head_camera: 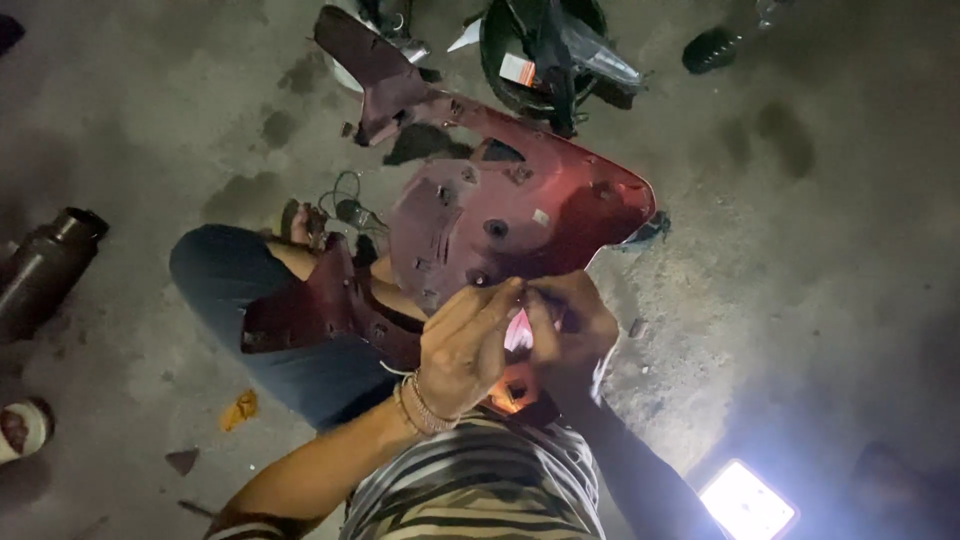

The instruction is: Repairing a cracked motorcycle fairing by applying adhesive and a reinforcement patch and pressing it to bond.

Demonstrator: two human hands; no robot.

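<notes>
Your left hand (462, 350) pinches at the near edge of the dark red scooter panel (500, 215) lying across your lap above the floor; your right hand (568, 330) grips something tiny there, likely a fastener. Steady fingertip work seems needed next.

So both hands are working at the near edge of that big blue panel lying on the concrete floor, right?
Not quite: the panel is dark red, not blue. The head view shows it. The rest holds: the left hand and right hand meet at its near edge, over the concrete floor.
</notes>
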